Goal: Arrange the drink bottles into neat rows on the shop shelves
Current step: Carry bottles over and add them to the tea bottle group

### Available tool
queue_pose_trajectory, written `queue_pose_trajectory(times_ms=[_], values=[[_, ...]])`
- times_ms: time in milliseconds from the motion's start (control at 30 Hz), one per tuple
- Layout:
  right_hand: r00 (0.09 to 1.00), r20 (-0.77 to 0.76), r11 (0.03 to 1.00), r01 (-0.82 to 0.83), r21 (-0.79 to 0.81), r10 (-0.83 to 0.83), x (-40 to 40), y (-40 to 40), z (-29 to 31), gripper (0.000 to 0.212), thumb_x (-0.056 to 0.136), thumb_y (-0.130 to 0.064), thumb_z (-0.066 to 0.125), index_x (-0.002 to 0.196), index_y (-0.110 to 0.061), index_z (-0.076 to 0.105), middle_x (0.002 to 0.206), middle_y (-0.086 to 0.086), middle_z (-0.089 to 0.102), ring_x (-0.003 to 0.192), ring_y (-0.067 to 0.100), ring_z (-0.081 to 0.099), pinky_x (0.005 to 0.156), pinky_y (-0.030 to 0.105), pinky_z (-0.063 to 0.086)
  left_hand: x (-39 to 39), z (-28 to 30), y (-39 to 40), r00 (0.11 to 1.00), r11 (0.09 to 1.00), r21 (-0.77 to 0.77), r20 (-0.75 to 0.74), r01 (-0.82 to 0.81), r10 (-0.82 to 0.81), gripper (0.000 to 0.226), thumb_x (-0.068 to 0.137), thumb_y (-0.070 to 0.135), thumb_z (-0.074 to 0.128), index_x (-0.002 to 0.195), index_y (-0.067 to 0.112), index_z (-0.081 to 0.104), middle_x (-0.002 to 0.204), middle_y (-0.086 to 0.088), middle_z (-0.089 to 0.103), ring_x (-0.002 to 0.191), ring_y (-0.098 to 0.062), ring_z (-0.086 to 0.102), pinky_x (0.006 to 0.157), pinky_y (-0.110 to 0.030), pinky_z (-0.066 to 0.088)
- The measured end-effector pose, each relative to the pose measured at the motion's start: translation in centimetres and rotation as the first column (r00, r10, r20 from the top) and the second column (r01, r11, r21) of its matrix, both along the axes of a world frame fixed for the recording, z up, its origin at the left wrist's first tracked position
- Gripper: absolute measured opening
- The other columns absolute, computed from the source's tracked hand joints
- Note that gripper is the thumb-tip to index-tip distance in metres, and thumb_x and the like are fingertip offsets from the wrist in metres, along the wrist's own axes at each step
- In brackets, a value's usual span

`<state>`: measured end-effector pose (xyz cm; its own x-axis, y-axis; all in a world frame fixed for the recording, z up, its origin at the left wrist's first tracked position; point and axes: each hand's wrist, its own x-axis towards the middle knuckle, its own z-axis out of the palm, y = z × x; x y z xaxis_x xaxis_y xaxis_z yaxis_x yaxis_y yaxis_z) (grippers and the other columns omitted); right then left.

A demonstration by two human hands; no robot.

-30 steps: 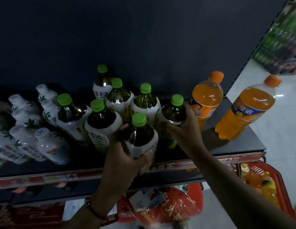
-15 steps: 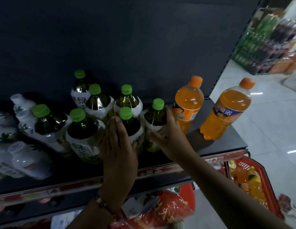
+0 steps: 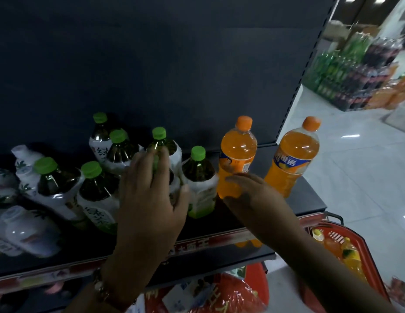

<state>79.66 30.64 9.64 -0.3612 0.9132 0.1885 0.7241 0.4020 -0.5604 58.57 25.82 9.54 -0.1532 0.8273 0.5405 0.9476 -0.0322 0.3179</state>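
Note:
Several green-capped tea bottles [image 3: 99, 188] stand bunched on the dark shelf [image 3: 310, 202]. My left hand [image 3: 149, 199] lies over the front of the bunch with straight fingers, its fingertips touching a tea bottle [image 3: 162, 143] further back and hiding a nearer one. The rightmost tea bottle [image 3: 200, 177] stands free between my hands. Two orange soda bottles stand to the right. My right hand [image 3: 253, 195] rests with loose fingers against the lower part of the nearer orange bottle [image 3: 238, 150]. The second orange bottle [image 3: 294, 154] stands apart near the shelf's right end.
White-capped bottles [image 3: 27, 231] lie on their sides at the shelf's left. A red basket [image 3: 375, 274] holding orange bottles sits below right, and a red bag [image 3: 230, 294] lies under the shelf. Stacked drink packs [image 3: 355, 71] stand on the floor beyond.
My left hand let go of the front tea bottle and flattened over the bunch. My right hand slid from the rightmost tea bottle to the nearer orange bottle. The view turned right.

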Motion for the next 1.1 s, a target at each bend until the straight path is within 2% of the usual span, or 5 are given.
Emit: queue_pose_trajectory(times_ms=[233,367,500,967,1100], values=[[0.957,-0.161,0.849,0.288,0.443,-0.241,7.9,3.7,5.2,0.046,0.084,-0.025,0.068,0.128,-0.021,0.056,0.139,0.005,0.047,0.129,0.023,0.038,0.102,0.038,0.036,8.8,5.0,7.4,0.965,0.949,-0.237,0.207,0.21,-0.162,0.098,0.088,0.06,0.059,0.156,0.032,-0.006,0.164,0.002,0.01,0.148,-0.019,0.019,0.113,-0.039,0.03],[0.888,-0.32,0.925,0.372,0.083,-0.329,11.0,8.7,3.5,0.097,0.076,-0.037,0.077,0.152,-0.026,0.017,0.159,0.002,0.02,0.144,0.026,0.024,0.111,0.049,0.035,12.2,3.1,12.5,0.943,0.941,-0.301,0.328,0.153,-0.048,0.101,0.078,0.057,0.073,0.152,0.026,0.011,0.152,-0.004,0.035,0.135,-0.027,0.043,0.096,-0.039,0.046],[0.754,-0.52,0.898,0.211,-0.387,-0.401,12.0,11.7,-0.6,0.117,0.054,-0.061,0.081,0.15,-0.035,0.017,0.147,-0.002,0.042,0.131,0.026,0.046,0.099,0.051,0.047,14.1,1.6,13.8,0.856,0.976,-0.194,0.517,0.101,0.014,0.087,0.076,0.046,0.08,0.143,0.029,0.027,0.142,0.001,0.043,0.128,-0.024,0.049,0.095,-0.041,0.049],[0.726,-0.672,0.963,-0.05,-0.266,-0.148,13.0,8.1,-5.4,0.076,0.069,-0.026,0.085,0.129,-0.03,0.04,0.115,-0.01,0.059,0.097,-0.001,0.063,0.069,0.015,0.053,14.7,0.2,8.5,0.833,0.969,-0.214,0.554,0.126,0.014,0.08,0.065,0.066,0.075,0.128,0.038,0.035,0.114,0.009,0.059,0.104,-0.013,0.061,0.085,-0.042,0.055],[0.723,-0.678,0.952,-0.095,-0.291,-0.135,13.4,3.6,-5.2,0.082,0.064,-0.032,0.088,0.132,-0.024,0.043,0.115,-0.001,0.063,0.101,0.009,0.065,0.077,0.026,0.057,13.4,-0.5,1.2,0.669,0.972,-0.005,0.727,0.233,-0.157,0.049,0.078,0.03,0.082,0.111,0.036,0.046,0.091,0.008,0.065,0.085,-0.004,0.067,0.073,-0.023,0.056]])
